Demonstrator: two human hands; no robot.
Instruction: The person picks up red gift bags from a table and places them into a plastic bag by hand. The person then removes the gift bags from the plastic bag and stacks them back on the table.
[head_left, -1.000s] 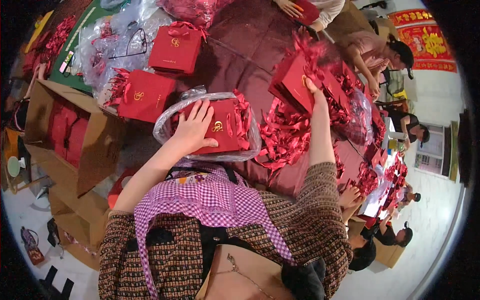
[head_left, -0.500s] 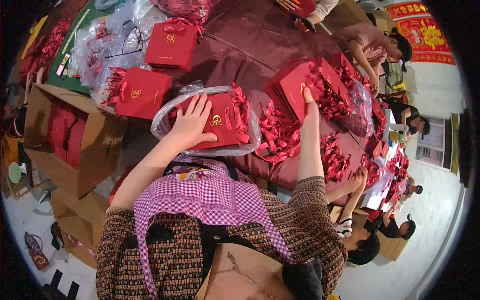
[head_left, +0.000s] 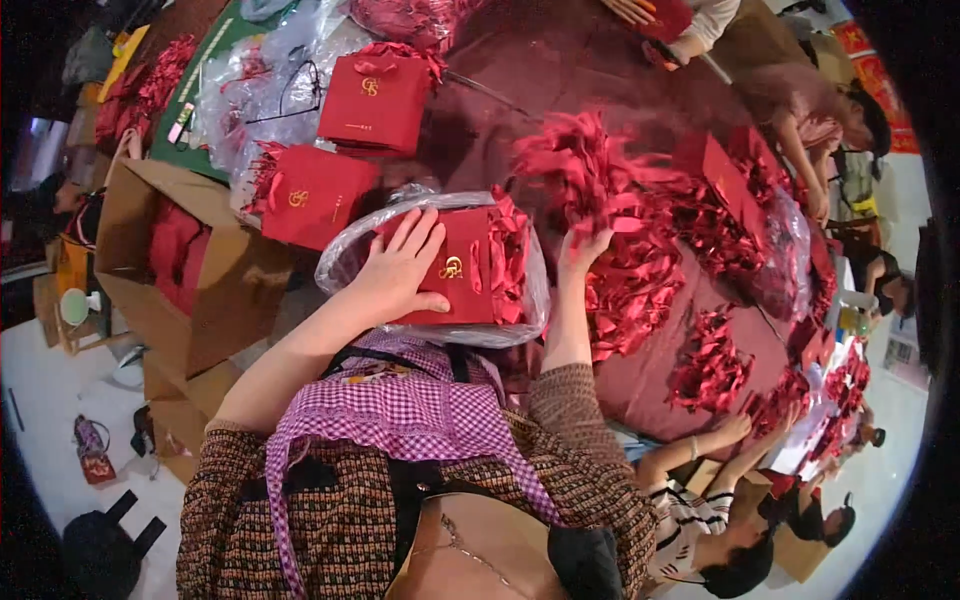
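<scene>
My left hand (head_left: 405, 275) lies flat with fingers spread on a stack of red gift bags (head_left: 465, 250), which have gold lettering and red ribbon handles. That stack sits inside an open clear plastic bag (head_left: 540, 290), its rim bunched around it. To the right, my right hand (head_left: 585, 248) is closed on a bundle of red gift bags whose blurred ribbons (head_left: 575, 150) stick up beyond the fingers. Motion smears this bundle, so its edges are hard to make out. More loose red ribbons (head_left: 640, 300) lie beside that hand.
Two stacks of red gift bags (head_left: 372, 105) lie beyond my left hand, near crumpled clear plastic (head_left: 240, 110). An open cardboard box (head_left: 235, 290) with red contents stands at the left. Ribbon piles (head_left: 710, 365) cover the maroon tabletop (head_left: 620, 385) at right, where co-workers' hands (head_left: 735, 430) reach in.
My right hand has drawn back left toward me with the bundle, whose ribbons now show instead of its flat red faces. My left hand stays on the bagged stack.
</scene>
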